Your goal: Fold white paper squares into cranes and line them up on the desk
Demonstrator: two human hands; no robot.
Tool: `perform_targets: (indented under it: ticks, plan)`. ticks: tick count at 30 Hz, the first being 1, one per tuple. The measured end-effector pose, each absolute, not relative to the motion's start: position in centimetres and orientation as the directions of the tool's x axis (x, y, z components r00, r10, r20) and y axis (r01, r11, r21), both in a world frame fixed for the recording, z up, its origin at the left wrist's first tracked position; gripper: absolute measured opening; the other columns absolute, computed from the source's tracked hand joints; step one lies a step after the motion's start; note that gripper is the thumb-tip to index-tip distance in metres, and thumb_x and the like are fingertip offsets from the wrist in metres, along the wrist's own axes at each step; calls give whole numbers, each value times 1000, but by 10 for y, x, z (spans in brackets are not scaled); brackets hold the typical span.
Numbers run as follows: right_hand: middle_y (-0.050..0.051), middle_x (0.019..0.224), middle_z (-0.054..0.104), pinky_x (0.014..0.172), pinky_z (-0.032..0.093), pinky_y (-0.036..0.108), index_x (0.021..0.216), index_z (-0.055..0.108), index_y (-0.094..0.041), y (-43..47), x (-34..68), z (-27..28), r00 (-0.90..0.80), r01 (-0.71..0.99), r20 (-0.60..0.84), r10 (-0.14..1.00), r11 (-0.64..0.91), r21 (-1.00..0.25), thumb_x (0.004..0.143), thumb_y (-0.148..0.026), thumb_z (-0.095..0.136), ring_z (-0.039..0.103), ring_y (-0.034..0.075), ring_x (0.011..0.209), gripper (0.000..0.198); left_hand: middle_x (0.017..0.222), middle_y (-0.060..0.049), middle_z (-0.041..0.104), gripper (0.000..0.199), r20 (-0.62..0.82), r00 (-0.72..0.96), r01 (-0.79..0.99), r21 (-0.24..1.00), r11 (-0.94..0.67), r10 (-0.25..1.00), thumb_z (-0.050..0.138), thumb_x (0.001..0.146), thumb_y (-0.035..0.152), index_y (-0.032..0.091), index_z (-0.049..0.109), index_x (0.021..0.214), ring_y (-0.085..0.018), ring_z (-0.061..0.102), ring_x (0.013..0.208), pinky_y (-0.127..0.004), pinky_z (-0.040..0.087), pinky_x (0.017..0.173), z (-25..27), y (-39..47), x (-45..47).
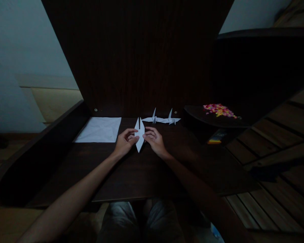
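Between my two hands is a folded white origami paper [139, 136], a long diamond with a slit from its upper end down toward the middle. My left hand [126, 141] pinches its left edge, thumb on top. On the right edge my right hand [155, 140] grips it the same way. Just behind, two white paper cranes [154, 118] [170, 119] stand side by side against the back panel. To the left lies a square of creased white paper [100, 130], flat on the desk.
The dark wooden desk [131, 182] has a tall back panel [136, 60] and a raised left side [40, 158]. A corner shelf [192, 113] on the right bears a heap of small colourful pieces [221, 110]. Beneath it sits a yellow-edged item [214, 141]. Wooden slats [276, 209] lie at far right.
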State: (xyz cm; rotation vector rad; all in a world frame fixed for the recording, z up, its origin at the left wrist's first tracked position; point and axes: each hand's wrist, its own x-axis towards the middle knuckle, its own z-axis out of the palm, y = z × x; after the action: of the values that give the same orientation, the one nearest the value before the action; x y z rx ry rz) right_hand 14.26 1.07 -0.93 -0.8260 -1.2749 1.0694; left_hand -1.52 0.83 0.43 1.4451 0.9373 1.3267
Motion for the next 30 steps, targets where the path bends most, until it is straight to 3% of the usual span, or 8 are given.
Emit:
perform_targets:
  ticks: [6, 9, 18, 30]
  plan:
    - [-2, 72, 59, 62, 47, 26, 99, 53, -21, 13, 144, -11, -25, -126, 334, 942, 328, -936, 70, -31, 67, 58, 13, 66, 33, 84, -2, 61, 31, 293, 144, -13, 956, -294, 945, 66, 70, 30, 15, 59, 96, -11, 57, 68, -24, 44, 64, 4, 8, -15]
    - [-2, 73, 59, 60, 47, 26, 104, 49, -22, 12, 143, -11, -14, -110, 335, 942, 332, -937, 71, -31, 66, 58, 13, 65, 38, 79, 0, 61, 28, 281, 102, -48, 960, -278, 954, 65, 72, 31, 17, 53, 92, -13, 59, 73, -24, 44, 68, 3, 9, -15]
    - [-2, 75, 57, 63, 47, 26, 109, 45, -23, 9, 143, -10, -17, -52, 396, 918, 395, -917, 75, -30, 63, 58, 13, 69, 39, 66, 5, 59, 41, 161, 157, -80, 985, -150, 974, 64, 72, 34, 19, 45, 105, -11, 57, 61, -24, 43, 62, 0, 12, -14]
    - [0, 77, 58, 61, 46, 24, 110, 48, -21, 10, 145, -13, -55, -24, 375, 925, 374, -927, 75, -32, 62, 58, 13, 70, 39, 66, 6, 54, 46, 216, 182, -94, 975, -202, 959, 68, 70, 31, 19, 45, 107, -10, 55, 61, -22, 44, 61, 2, 7, -13]
